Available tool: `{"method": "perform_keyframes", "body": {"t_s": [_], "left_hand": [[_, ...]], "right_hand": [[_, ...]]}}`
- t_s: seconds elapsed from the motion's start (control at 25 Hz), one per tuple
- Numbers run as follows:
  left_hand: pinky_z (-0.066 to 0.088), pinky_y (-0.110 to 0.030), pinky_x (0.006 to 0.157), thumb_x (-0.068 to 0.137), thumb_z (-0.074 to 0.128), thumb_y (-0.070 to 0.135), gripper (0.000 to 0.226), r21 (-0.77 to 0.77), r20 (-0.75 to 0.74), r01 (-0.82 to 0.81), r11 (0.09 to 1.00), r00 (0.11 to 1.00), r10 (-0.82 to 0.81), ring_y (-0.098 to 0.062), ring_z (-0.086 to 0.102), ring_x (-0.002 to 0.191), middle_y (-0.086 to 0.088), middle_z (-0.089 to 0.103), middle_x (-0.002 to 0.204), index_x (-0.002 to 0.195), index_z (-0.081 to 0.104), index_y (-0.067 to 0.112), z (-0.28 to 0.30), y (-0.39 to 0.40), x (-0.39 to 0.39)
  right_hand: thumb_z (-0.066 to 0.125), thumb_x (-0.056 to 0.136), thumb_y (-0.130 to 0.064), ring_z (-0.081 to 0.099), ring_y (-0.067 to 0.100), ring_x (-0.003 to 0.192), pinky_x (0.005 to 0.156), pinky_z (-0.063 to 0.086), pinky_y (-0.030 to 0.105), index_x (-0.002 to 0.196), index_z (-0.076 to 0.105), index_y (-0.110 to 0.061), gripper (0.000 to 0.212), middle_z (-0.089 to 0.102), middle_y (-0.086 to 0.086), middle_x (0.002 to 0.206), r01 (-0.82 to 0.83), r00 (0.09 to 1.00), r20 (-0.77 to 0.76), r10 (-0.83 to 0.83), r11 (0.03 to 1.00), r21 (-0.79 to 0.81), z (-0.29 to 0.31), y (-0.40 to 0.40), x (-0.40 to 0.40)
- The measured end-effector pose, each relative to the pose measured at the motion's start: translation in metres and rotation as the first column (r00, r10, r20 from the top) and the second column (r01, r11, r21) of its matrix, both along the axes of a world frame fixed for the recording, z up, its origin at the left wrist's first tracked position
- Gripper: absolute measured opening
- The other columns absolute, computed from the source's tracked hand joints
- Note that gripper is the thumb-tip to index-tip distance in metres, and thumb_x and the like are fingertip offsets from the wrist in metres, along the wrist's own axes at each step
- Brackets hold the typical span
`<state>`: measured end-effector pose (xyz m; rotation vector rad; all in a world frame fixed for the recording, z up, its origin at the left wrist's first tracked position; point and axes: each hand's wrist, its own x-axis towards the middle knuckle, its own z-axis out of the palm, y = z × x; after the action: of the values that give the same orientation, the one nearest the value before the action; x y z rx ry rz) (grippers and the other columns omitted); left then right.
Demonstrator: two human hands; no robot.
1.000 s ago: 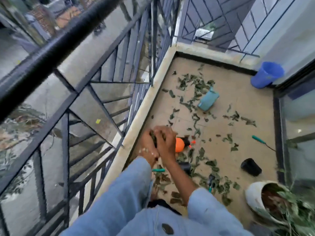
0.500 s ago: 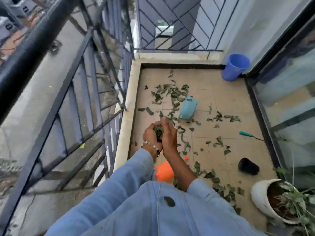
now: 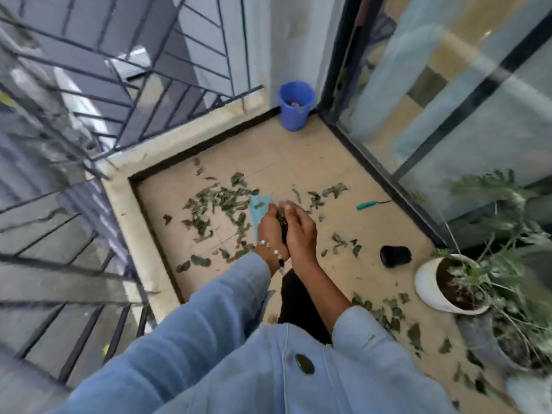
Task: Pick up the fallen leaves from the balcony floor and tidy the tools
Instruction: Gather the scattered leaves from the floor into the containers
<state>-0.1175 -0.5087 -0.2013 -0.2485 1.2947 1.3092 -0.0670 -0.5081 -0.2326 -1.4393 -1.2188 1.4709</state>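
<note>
My left hand [image 3: 270,231] and right hand [image 3: 300,231] cup together, fingers [image 3: 286,206] curled round a crumpled wad of leaves [image 3: 281,218]. More dry, curled leaves lie scattered on the smooth beige floor [image 3: 313,162], with a round blue plastic bucket [image 3: 295,106] in the corner.

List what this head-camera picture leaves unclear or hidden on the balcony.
- Head view: how many leaves the left hand and right hand cup; the hands cover them.
- Contents of the blue plastic bucket: too small to name.
- Light blue flat object: partly behind the left hand.
- Green-handled tool: thin tip blurred.
- Second plant pot at the right edge: blurred and screened by foliage.
</note>
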Motion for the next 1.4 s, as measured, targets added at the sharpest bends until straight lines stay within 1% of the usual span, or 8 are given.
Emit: {"method": "perform_keyframes", "body": {"t_s": [0.2, 0.4, 0.64, 0.84, 1.04, 1.12, 1.28, 1.4], "left_hand": [[0.050, -0.031, 0.073, 0.099, 0.037, 0.052, 0.050, -0.001, -0.023, 0.217, 0.976, 0.976, -0.217, -0.028, 0.062, 0.096, -0.015, 0.067, 0.110, 0.109, 0.063, 0.011, -0.018, 0.127, 0.018], [0.049, -0.031, 0.078, 0.099, 0.037, 0.052, 0.046, -0.078, -0.054, 0.194, 0.978, 0.979, -0.198, -0.026, 0.060, 0.089, -0.009, 0.062, 0.088, 0.083, 0.059, 0.015, -0.038, 0.297, 0.029], [0.049, -0.029, 0.073, 0.102, 0.035, 0.045, 0.044, -0.066, -0.073, 0.118, 0.991, 0.990, -0.122, -0.021, 0.059, 0.080, -0.006, 0.062, 0.081, 0.085, 0.058, 0.012, -0.002, 0.460, 0.027], [0.041, -0.025, 0.055, 0.104, 0.032, 0.037, 0.044, -0.060, -0.155, 0.156, 0.986, 0.974, -0.164, -0.016, 0.051, 0.064, -0.005, 0.053, 0.069, 0.073, 0.049, 0.011, -0.004, 0.565, -0.019], [0.051, -0.035, 0.082, 0.103, 0.034, 0.039, 0.040, -0.148, -0.247, 0.090, 0.985, 0.961, -0.125, -0.028, 0.061, 0.086, -0.006, 0.060, 0.080, 0.074, 0.054, 0.018, -0.055, 0.679, -0.098], [0.049, -0.035, 0.081, 0.102, 0.038, 0.040, 0.041, -0.136, -0.204, 0.016, 0.991, 0.978, -0.044, -0.025, 0.059, 0.078, -0.006, 0.062, 0.077, 0.078, 0.057, 0.013, -0.058, 0.704, -0.111], [0.053, -0.031, 0.076, 0.102, 0.041, 0.037, 0.036, -0.145, -0.125, -0.108, 0.984, 0.988, 0.090, -0.024, 0.064, 0.084, -0.010, 0.068, 0.092, 0.101, 0.065, 0.009, -0.086, 0.818, -0.182], [0.051, -0.033, 0.081, 0.102, 0.038, 0.041, 0.042, -0.206, -0.133, -0.111, 0.972, 0.988, 0.084, -0.025, 0.062, 0.086, -0.008, 0.066, 0.083, 0.089, 0.064, 0.011, -0.131, 0.871, -0.214]], "right_hand": [[0.053, 0.094, -0.035, 0.065, 0.012, 0.096, 0.084, 0.053, 0.030, 0.096, 0.070, -0.026, 0.019, 0.071, -0.005, 0.101, 0.194, 0.980, -0.046, -0.195, 0.981, -0.025, -0.018, 0.119, 0.022], [0.056, 0.091, -0.033, 0.066, 0.016, 0.093, 0.083, 0.054, 0.035, 0.095, 0.071, -0.021, 0.020, 0.072, -0.001, 0.096, 0.199, 0.980, -0.006, -0.201, 0.975, -0.101, -0.049, 0.294, 0.029], [0.055, 0.092, -0.036, 0.065, 0.014, 0.091, 0.078, 0.051, 0.028, 0.096, 0.070, -0.021, 0.021, 0.072, 0.000, 0.097, 0.093, 0.995, 0.034, -0.091, 0.994, -0.056, -0.018, 0.470, 0.031], [0.050, 0.094, -0.042, 0.064, 0.017, 0.097, 0.082, 0.051, 0.033, 0.098, 0.064, -0.024, 0.023, 0.069, 0.001, 0.103, -0.044, 0.999, -0.008, 0.043, 0.998, -0.047, -0.021, 0.572, -0.014], [0.053, 0.090, -0.045, 0.065, 0.019, 0.099, 0.084, 0.052, 0.035, 0.100, 0.065, -0.023, 0.027, 0.070, -0.001, 0.100, -0.140, 0.990, -0.046, 0.135, 0.982, -0.125, -0.060, 0.691, -0.093], [0.054, 0.089, -0.046, 0.066, 0.021, 0.101, 0.086, 0.053, 0.037, 0.104, 0.065, -0.021, 0.032, 0.070, -0.002, 0.101, -0.201, 0.978, -0.083, 0.190, 0.969, -0.144, -0.059, 0.712, -0.104], [0.058, 0.094, -0.013, 0.065, 0.022, 0.106, 0.096, 0.050, 0.038, 0.110, 0.066, -0.009, 0.019, 0.071, 0.007, 0.108, -0.119, 0.966, -0.255, 0.043, 0.950, -0.290, -0.085, 0.824, -0.175], [0.061, 0.092, -0.014, 0.064, 0.023, 0.109, 0.099, 0.049, 0.039, 0.111, 0.065, -0.010, 0.020, 0.070, 0.009, 0.110, -0.192, 0.966, -0.234, 0.111, 0.914, -0.359, -0.123, 0.880, -0.208]]}}
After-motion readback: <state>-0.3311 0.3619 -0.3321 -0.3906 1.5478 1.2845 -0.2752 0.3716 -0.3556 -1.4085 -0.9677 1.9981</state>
